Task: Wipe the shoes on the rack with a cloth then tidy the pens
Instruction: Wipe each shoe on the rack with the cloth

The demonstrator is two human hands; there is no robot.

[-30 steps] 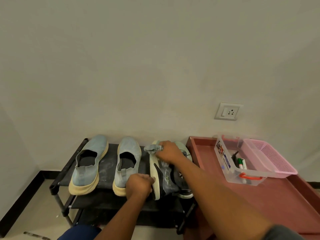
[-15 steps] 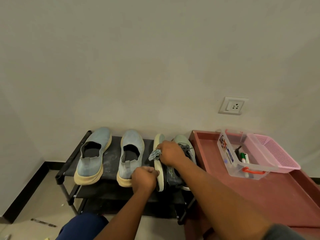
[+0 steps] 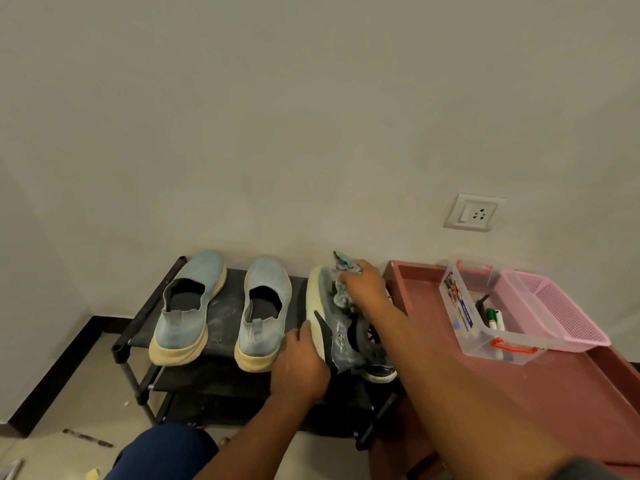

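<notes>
Wiping the third shoe is our step now, on the rack (image 3: 221, 306) against the wall, with the red tray (image 3: 519, 386) just beside it on the right. Two blue slip-ons (image 3: 188, 306) sit flat and upright on the top shelf, dusty at the soles; we judge them either done or waiting, we cannot tell which. Our grey sneaker (image 3: 332, 327) is tipped onto its side at the rack's right end, its pale sole facing left, with its partner partly hidden behind it.

Our left hand (image 3: 299, 368) curls round the sneaker's heel and sole edge, gripping it to keep it tilted. Our right hand (image 3: 363, 289) clutches the bunched cloth (image 3: 343, 282), fingers closed over it, pressed against the toe of the upper.

To do this well we keep the heel braced firmly so the shoe does not roll back, and we draw the cloth in long strokes from toe to heel, then along the sole rim. We should turn the cloth to a fresh fold as it soils.

Pens (image 3: 493, 318) wait in the clear box (image 3: 485, 323) on the tray, touching a pink basket (image 3: 561, 306); one more seems to lie on the floor (image 3: 88, 438).
</notes>
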